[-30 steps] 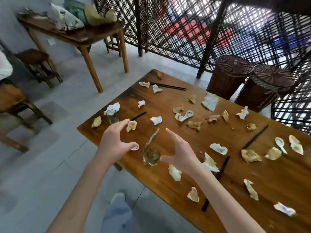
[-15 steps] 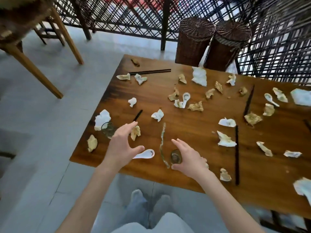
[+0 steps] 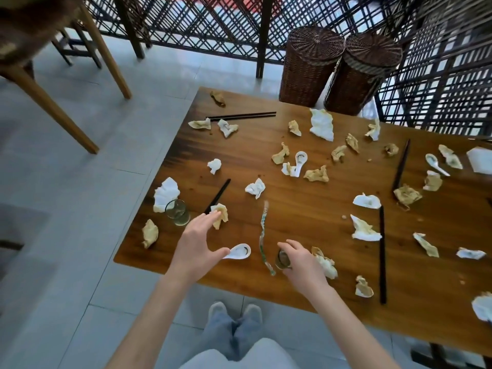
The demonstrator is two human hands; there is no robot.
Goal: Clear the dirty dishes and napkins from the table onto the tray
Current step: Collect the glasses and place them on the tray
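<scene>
Looking down, we see the wooden table (image 3: 306, 209) filling the view from six to three o'clock, littered with crumpled napkins (image 3: 255, 188), dark chopsticks (image 3: 382, 251), white spoons and two glasses; no tray is in sight. Beyond it at one o'clock stand two wicker baskets (image 3: 343, 67). Our left hand (image 3: 195, 245) hovers spread and relaxed, fingers straight, holding nothing; its fingertips reach toward a stained napkin (image 3: 221, 214) at twelve o'clock of it, while a white spoon (image 3: 239, 252) lies just beside the thumb at three o'clock. Our right hand (image 3: 303, 265) curls thumb and fingers round a small glass (image 3: 282, 260) near the table's near edge. We judge that glass rigid, smooth, breakable and perhaps slick with residue, best taken round its wall and kept upright. The larger glass (image 3: 177, 216) sits at ten o'clock of the left hand. Napkins should be weightless and soft, easily pinched anywhere.
</scene>
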